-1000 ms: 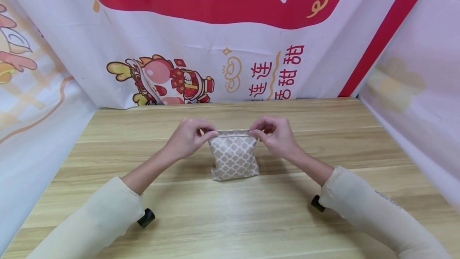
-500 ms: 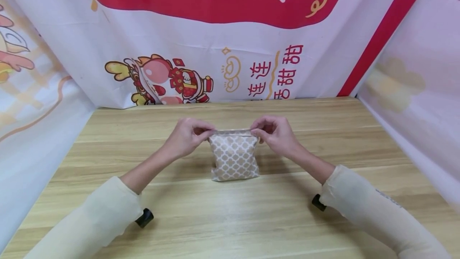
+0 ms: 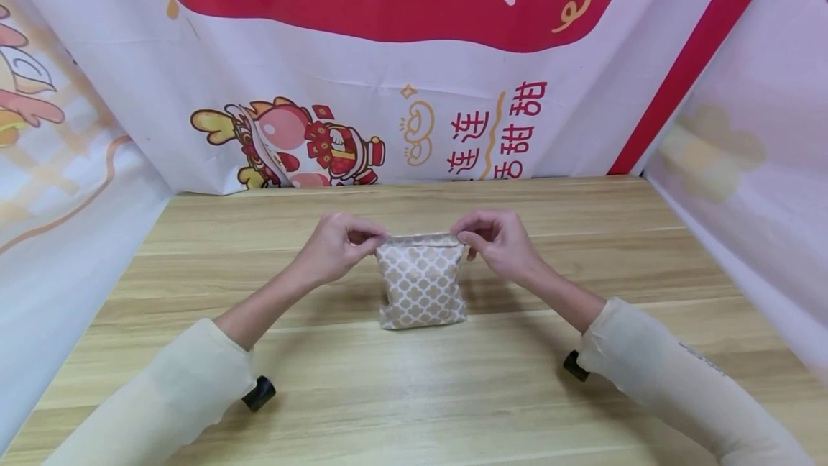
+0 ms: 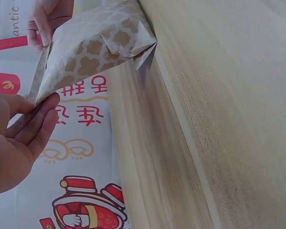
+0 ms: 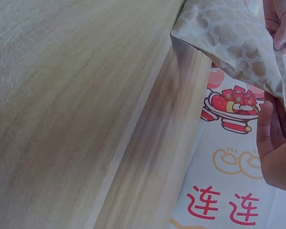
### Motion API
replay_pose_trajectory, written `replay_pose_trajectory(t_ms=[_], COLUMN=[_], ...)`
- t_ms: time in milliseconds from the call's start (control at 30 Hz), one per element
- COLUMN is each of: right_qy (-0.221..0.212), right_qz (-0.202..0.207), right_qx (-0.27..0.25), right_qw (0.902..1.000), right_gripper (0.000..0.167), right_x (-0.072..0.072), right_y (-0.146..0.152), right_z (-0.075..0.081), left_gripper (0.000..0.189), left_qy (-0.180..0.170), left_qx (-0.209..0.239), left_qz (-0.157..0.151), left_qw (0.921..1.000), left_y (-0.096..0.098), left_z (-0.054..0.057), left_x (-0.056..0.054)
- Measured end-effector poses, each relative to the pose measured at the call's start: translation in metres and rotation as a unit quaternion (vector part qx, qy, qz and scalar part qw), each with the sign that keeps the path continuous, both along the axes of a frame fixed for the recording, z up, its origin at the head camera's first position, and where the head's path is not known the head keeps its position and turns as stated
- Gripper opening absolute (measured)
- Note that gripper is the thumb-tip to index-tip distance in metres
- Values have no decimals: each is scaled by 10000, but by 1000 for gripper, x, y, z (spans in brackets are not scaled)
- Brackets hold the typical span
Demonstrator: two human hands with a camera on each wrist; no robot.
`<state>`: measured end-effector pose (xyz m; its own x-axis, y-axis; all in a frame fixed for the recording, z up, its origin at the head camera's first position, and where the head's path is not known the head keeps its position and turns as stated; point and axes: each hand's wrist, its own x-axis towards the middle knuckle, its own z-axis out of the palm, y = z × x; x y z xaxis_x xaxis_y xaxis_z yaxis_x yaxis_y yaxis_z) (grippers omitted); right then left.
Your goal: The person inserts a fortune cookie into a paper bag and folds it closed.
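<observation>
A tan paper bag (image 3: 422,282) with a white lattice pattern stands on the table in the head view, its bottom edge toward the person. Its top is folded over into a narrow flap. At the top left corner my left hand (image 3: 339,247) pinches the fold between thumb and fingers. My right hand (image 3: 498,243) pinches the opposite corner in the same way. Seen from the left wrist, the bag (image 4: 93,45) bulges in the middle and its lower corner is creased. The right wrist view shows the flap's edge running between both hands. The bag's contents are hidden.
The wood-grain table (image 3: 414,394) stretches around the bag. Behind it hangs a white and red printed cloth (image 3: 388,70), with further printed cloths at the left and right sides. A dark cylindrical object (image 3: 259,393) sits under the left sleeve, another (image 3: 575,366) under the right.
Both hands keep their pinch on the top corners of the paper bag. The right fingertips have shifted slightly outward, and the bag's bottom edge sits a touch nearer the person.
</observation>
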<state>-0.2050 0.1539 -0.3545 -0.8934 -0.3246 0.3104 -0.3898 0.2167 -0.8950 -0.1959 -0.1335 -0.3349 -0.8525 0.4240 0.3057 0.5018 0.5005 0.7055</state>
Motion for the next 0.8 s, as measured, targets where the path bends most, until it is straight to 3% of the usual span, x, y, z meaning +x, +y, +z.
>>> replay_pose_trajectory(t_ms=[167,367,600,800], right_qy=[187,327,635,859], right_qz=[-205,-411,-260,-112], right_qx=[49,34,43,2], right_qw=[9996,9986,9976,9962], right_gripper=[5,4,5,8], right_x=[0,0,1,3], right_y=[-2,-2,-5,-6], right_z=[0,1,3,3], left_gripper=[12,16,13,11], left_qy=[564,1154,850,690], left_qx=[-550,-1354,-1650,-1710], left_qz=[34,126,-135,-292], left_qw=[9969,9840,9825,9824], left_y=[12,32,64,82], left_z=[2,11,22,23], left_x=[-1,-3,-8,-11])
